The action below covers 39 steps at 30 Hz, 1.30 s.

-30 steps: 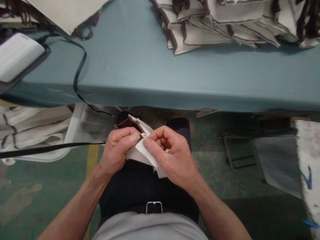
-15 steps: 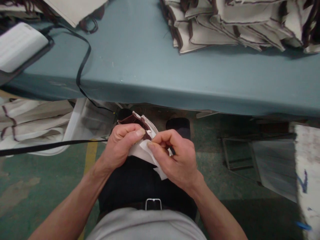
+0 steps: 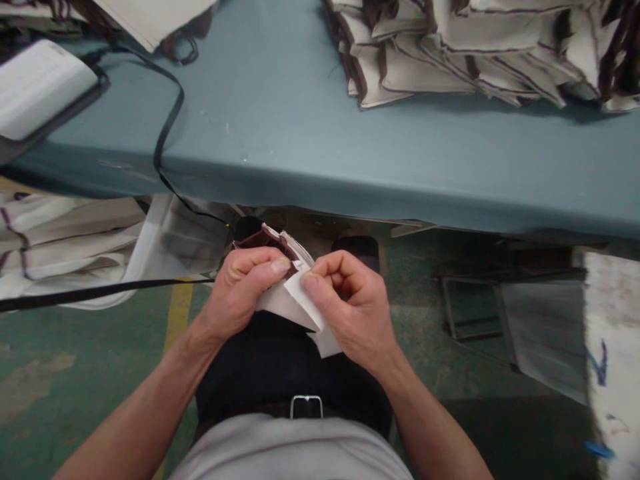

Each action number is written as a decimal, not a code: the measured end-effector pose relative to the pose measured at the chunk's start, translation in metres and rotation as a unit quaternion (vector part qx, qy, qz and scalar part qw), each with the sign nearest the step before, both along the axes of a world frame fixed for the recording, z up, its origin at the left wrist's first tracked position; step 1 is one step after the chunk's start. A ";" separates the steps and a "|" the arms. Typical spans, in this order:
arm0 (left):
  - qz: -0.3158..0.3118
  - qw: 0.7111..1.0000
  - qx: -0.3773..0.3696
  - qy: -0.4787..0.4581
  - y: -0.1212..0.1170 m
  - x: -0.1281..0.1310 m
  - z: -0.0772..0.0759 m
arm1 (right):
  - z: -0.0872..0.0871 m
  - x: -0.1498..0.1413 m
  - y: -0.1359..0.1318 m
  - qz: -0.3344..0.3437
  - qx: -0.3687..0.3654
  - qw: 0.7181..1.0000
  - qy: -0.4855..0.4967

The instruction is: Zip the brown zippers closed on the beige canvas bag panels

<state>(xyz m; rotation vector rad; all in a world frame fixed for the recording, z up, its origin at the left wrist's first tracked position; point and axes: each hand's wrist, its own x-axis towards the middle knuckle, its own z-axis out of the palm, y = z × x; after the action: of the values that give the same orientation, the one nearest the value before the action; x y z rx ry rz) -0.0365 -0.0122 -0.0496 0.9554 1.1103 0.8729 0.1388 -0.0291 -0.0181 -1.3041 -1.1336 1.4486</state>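
Observation:
Over my lap, my left hand is closed round a folded cream fabric piece with brown trim, thumb pressed near its edge. My right hand pinches a thin white strip between thumb and fingertips, just right of the left thumb. The strip lies against the fabric piece; whether it is cloth or paper I cannot tell. Part of the fabric is hidden under both hands.
Ahead stands a blue-green covered table bearing a pile of brown-edged cream fabric pieces and a white device. A black cord hangs off it. At left, a plastic bin holds more fabric. A marked white slab is at right.
My right hand has shifted slightly up, and the white strip now lies flatter and shows more of its length. The left hand stays in place on the fabric piece.

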 end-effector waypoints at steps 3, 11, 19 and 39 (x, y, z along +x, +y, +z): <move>-0.002 1.000 0.001 0.000 -0.001 -0.001 -0.001 | 0.001 -0.002 0.001 -0.005 0.003 1.000 -0.006; -0.005 1.000 0.002 -0.005 -0.001 -0.001 0.001 | 0.001 -0.003 0.001 -0.006 0.005 1.000 -0.030; -0.005 1.000 0.016 0.003 -0.004 -0.002 -0.002 | -0.002 -0.004 0.002 0.000 -0.007 1.000 -0.029; -0.036 0.978 0.128 0.158 -0.001 0.004 0.022 | -0.020 -0.003 -0.003 -0.010 0.057 0.988 -0.144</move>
<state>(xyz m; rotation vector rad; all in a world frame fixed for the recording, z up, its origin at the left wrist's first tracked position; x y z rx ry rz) -0.0326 -0.0131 -0.0272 1.3762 1.2411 0.8369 0.1355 -0.0323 -0.0380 -1.4702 -1.3657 1.1874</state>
